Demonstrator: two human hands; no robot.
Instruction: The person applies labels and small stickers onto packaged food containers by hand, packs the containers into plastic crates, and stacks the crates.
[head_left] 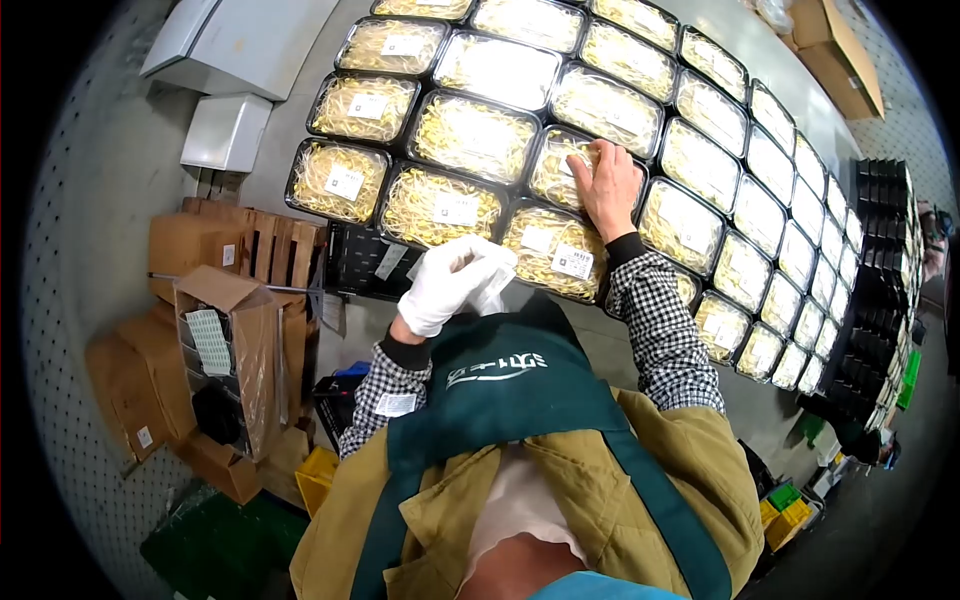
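My left hand (455,285) wears a white glove and is held in front of the apron, by the near edge of the rows of trays. Its fingers are curled together around something thin and whitish that I cannot make out. My bare right hand (607,185) lies with spread fingers on a film-covered black tray of sprouts (556,165) in the second row. Just in front of it is a tray with a white label (553,250). To the left sit a labelled tray (440,205) and another labelled tray (340,180).
Many more sprout trays (690,230) stretch to the right. Stacked black trays (880,250) stand at the far right. Cardboard boxes (190,250) and a plastic-lined box (235,350) are at the left. An open carton (835,60) lies at the top right.
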